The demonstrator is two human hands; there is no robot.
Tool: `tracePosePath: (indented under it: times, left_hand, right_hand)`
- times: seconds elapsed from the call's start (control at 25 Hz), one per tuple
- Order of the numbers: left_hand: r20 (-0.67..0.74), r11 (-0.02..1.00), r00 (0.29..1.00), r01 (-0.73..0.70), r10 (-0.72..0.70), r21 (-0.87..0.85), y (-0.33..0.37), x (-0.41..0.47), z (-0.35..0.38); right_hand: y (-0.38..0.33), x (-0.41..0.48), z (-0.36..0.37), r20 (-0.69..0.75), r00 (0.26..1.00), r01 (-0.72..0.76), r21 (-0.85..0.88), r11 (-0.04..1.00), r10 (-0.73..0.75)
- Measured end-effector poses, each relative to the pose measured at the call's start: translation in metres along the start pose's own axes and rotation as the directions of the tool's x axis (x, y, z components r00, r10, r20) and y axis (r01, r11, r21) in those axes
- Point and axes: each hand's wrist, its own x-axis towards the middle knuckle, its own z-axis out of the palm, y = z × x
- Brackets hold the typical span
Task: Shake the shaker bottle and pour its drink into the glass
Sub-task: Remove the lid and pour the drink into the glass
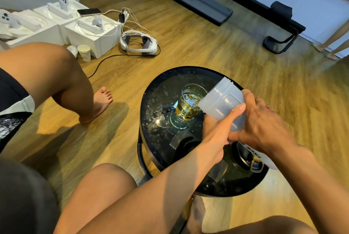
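A translucent white shaker bottle (221,101), its lid off, is tilted with its open threaded mouth over the rim of a clear glass (188,105). The glass stands upright on the round black glass table (160,97) and is partly full of yellow drink. My left hand (217,131) grips the bottle from below, thumb pressed on its side. My right hand (264,122) wraps around the bottle's base end from the right. A black, gold and white lid piece with lettering (254,160) lies on the table under my right wrist.
Another person's bare legs (56,75) and foot (102,99) are on the wooden floor left of the table. White boxes (90,33), a paper cup (84,52), a headset (138,41) and cables sit beyond. A treadmill (217,1) stands at the back. My knees are in front.
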Motion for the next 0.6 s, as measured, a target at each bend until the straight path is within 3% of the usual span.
tracePosePath:
  times: [0.6]
  left_hand:
    - [0.000, 1.000, 1.000, 0.004, -0.004, -0.023, 0.0006, 0.0000, 0.0004]
  right_hand:
    - [-0.0008, -0.0010, -0.0025, 0.000, 1.000, 0.006, 0.006, 1.000, -0.006]
